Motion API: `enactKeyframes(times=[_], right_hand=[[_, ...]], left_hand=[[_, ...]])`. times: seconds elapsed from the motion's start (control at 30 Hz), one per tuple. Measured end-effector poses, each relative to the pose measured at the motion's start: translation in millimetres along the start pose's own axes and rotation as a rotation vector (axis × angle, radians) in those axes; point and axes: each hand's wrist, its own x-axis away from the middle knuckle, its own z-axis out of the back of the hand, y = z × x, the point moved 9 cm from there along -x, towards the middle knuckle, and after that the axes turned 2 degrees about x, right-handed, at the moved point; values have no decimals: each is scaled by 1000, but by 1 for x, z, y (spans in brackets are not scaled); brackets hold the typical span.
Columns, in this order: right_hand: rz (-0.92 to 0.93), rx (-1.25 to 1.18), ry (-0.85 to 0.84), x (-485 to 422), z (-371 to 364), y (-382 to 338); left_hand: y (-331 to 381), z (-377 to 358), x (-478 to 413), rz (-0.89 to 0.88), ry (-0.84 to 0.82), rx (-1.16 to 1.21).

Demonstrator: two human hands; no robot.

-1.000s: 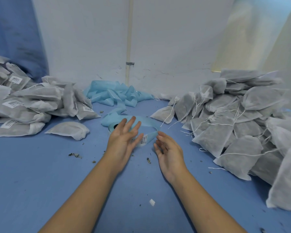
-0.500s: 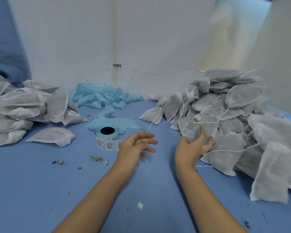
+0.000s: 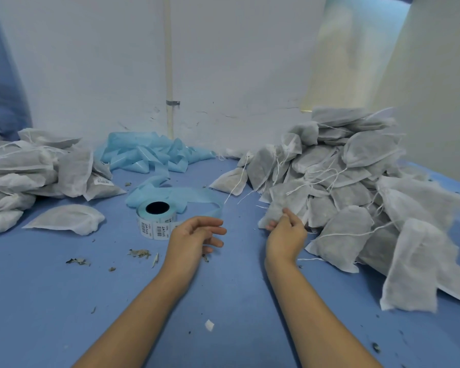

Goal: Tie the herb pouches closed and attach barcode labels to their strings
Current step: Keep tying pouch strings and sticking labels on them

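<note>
A heap of grey-white herb pouches [image 3: 356,181] with loose white strings fills the right side of the blue table. My right hand [image 3: 286,236] pinches the lower corner of one pouch [image 3: 279,205] at the heap's left foot. My left hand [image 3: 194,239] hovers over the table with loosely curled fingers and holds nothing. Just left of it stands the roll of barcode labels [image 3: 156,219] on blue backing. A stack of labelled pouches [image 3: 32,173] lies at the far left.
Used blue backing strip [image 3: 149,152] is piled against the white wall at the back. One flat pouch [image 3: 67,219] lies alone left of the roll. Herb crumbs [image 3: 138,253] and a small white scrap [image 3: 209,325] dot the blue table [image 3: 223,288].
Both hands left the label roll. My right hand swung right to the pouch heap and took hold of a pouch corner. My left hand drifted right, empty.
</note>
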Motion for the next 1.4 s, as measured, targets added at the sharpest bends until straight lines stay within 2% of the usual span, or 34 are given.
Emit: enactKeyframes(times=[0.17,0.3,0.43,0.5,0.57,0.63,0.7,0.77,0.83,0.97,1.07,1.13,1.27,1.4], right_hand=[[-214,-306,-382,33,-43,4],[-239,-318,-629,60,-63,0],[-189,-250,-715,67,-68,-1],[-60,-122,-656,60,-63,-4],[254,137,-583,56,-57,-20],[545,316,-590,66,-60,-34],[686,413,-640,76,-66,-35],[740,452,-666,80,-68,-34],[684,360,-677,76,-67,-33],[261,147,-555,56,-59,-13],[63,-23,-520,53,-59,-1],[-13,-88,-551,55,-61,1],[-100,-50,-625,60,-65,5],[-180,-15,-668,61,-67,7]], left_hand=[[-3,9,-4,15,81,72],[-3,16,-8,2,101,-15],[-1,20,-8,-31,89,-10],[-2,25,-10,-7,110,44],[-3,28,-11,16,101,113],[-4,27,-10,23,75,131],[-3,22,-8,18,34,116],[-3,19,-6,34,13,127],[-5,19,-7,71,7,219],[-8,27,-9,62,58,248],[-14,28,-11,60,81,223],[-15,29,-12,56,90,192],[-12,26,-11,33,50,154],[-7,16,-9,-29,-38,-67]])
